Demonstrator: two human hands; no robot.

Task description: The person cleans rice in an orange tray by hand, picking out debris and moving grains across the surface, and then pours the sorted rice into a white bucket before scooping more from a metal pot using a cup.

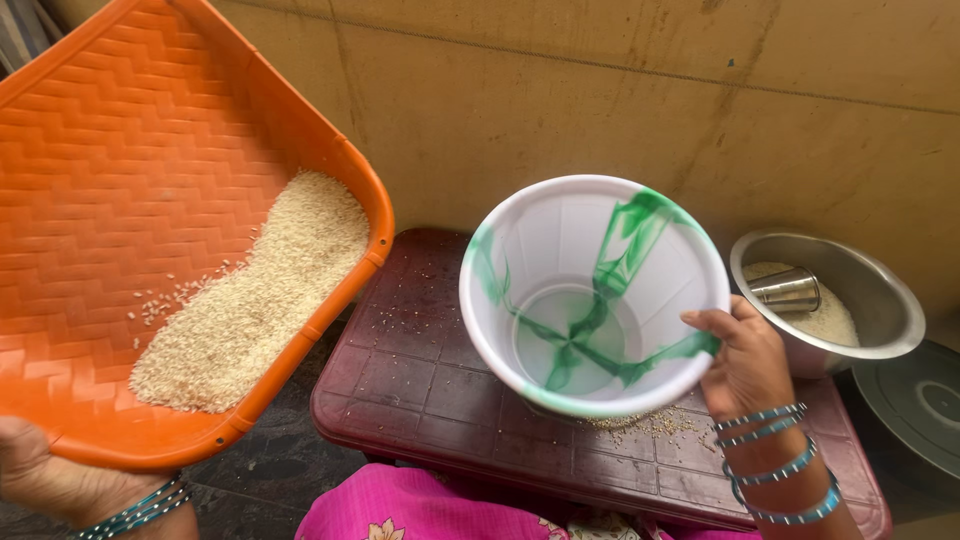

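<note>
Count of things in view

One orange tray (150, 180), one white bucket (560, 250), one steel bowl (880, 300), one steel cup (787, 290), one dark red counter (420, 380), one grey lid (915, 400), two hands (745, 360).

The winnowing tray (120, 180) is orange with a woven zigzag pattern, the bucket (560, 240) is white with green streaks, and the stool (420, 380) is dark maroon.
</note>
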